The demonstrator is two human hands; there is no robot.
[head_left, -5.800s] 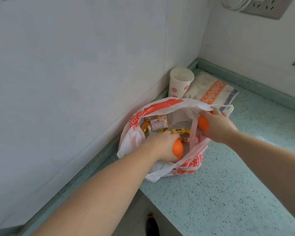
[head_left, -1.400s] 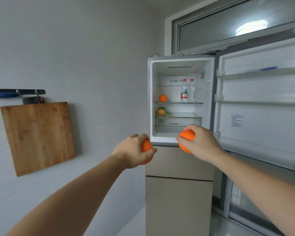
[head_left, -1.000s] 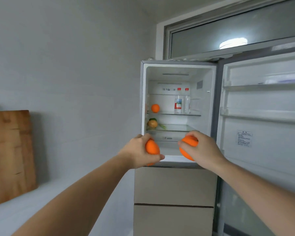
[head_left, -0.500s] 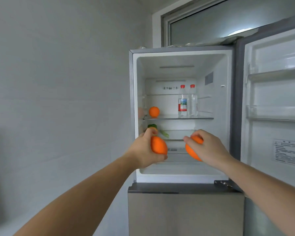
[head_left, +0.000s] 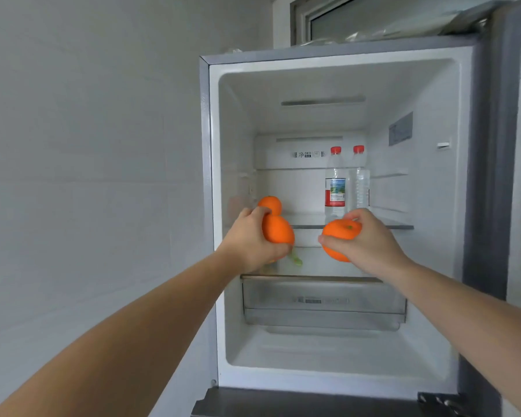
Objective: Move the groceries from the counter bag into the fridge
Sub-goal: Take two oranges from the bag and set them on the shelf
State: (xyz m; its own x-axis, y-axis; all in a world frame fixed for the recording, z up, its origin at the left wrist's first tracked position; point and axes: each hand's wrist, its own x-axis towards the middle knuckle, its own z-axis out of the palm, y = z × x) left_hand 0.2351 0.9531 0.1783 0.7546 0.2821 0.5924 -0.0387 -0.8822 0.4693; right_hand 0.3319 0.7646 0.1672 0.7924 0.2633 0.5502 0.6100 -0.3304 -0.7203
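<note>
Both hands reach into the open fridge point(head_left: 337, 85), each carrying 1 orange. The left hand point(head_left: 250, 242) has its fingers curled round an orange point(head_left: 278, 230) near the left end of the glass shelf point(head_left: 385, 226), just in front of a third orange point(head_left: 269, 204) already resting on that shelf toward its back left corner. The right hand point(head_left: 370, 239) grips the second orange point(head_left: 340, 239) from above and from the right, stem end facing the camera, near the shelf's front edge below 2 red-capped water bottles point(head_left: 336, 182) standing at the shelf's back right. To place well, I would carry each fruit past the shelf's front edge, lower it until it rests on the glass, then let go gently so it does not roll forward. The left orange should settle beside the resting one without knocking it; the right one should stay clear of the bottles. A green stalk point(head_left: 295, 259) lies on the lower shelf, above the clear crisper drawer point(head_left: 322, 302).
</note>
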